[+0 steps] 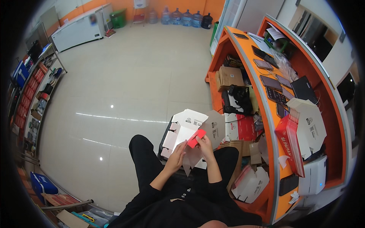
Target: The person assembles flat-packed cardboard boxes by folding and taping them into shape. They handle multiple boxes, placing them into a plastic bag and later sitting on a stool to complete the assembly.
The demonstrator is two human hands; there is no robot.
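Note:
A white die-cut carton blank (213,127) with a red flap (196,138) is between my two hands above my lap. My right hand (205,147) pinches the red flap, its fingers closed. Beside it, my left hand (177,157) is closed at the blank's near edge, fingers pressed together; some fingertips are hidden. Underneath and just beyond lie more flat white blanks (172,137) with notched edges and small dark printing. They rest on something dark in front of my knees, mostly covered.
An orange counter (270,110) at the right holds several phones, a calculator (276,97), stacked red-and-white blanks (289,142) and a white printer (313,175). Its shelf carries a brown box (230,78). More blanks (250,184) lean by my right leg. A stocked rack (34,89) stands left.

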